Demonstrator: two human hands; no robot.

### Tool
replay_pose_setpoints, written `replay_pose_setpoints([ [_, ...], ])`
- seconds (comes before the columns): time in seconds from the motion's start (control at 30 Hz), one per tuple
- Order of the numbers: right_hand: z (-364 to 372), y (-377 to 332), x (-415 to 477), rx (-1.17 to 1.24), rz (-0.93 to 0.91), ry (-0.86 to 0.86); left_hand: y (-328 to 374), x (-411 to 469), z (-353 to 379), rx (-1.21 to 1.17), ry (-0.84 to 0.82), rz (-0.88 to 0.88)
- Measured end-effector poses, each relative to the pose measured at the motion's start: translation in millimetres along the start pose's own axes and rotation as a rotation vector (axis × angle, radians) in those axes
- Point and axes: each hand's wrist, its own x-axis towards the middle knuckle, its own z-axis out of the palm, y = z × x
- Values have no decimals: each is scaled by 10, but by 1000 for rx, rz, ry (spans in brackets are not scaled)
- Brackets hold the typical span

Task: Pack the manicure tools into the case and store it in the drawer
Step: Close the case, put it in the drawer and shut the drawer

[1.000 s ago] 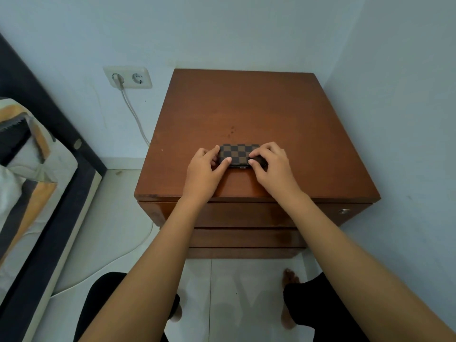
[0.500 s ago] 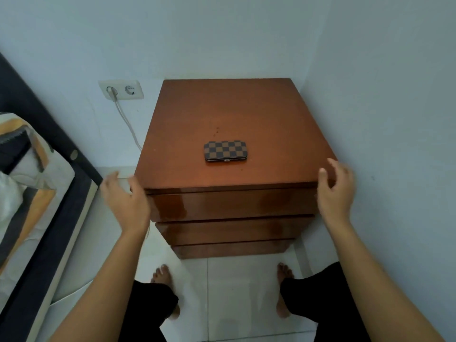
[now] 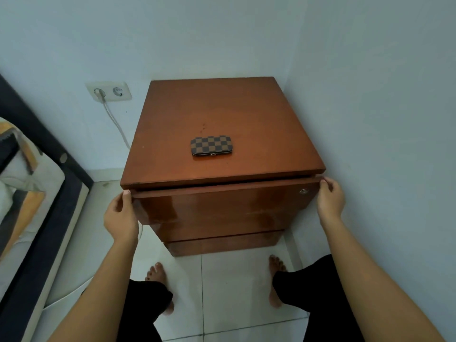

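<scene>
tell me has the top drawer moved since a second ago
Yes. The top drawer has slid out toward the person: its front now stands proud of the nightstand top with a dark gap, gripped by the left hand and right hand.

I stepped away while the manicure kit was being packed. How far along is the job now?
Packing looks done: the checkered case lies shut on the nightstand, no loose tools in sight. In hand: the left hand and right hand grip the ends of the top drawer, which is open only a crack. Left: open it wider, put the case inside, and shut it.
</scene>
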Motion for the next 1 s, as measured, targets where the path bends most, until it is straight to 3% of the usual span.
replay_pose_setpoints([
  [0.17,-385,142,-347,3,-5,-3,-83,-373,-329,-16,51,-21],
  [0.4,-997,451,-850,19,-13,-21,-350,-1001,-951,11,0,60],
  [0.6,-1224,516,-1031,27,-42,-52,-416,-1171,-1061,37,38,19],
  [0.83,-1003,5,-676,-254,-349,-250,107,-883,-852,267,50,291],
  [1.0,-180,-718,-487,-464,-647,-513,512,-344,-134,595,-250,549],
])
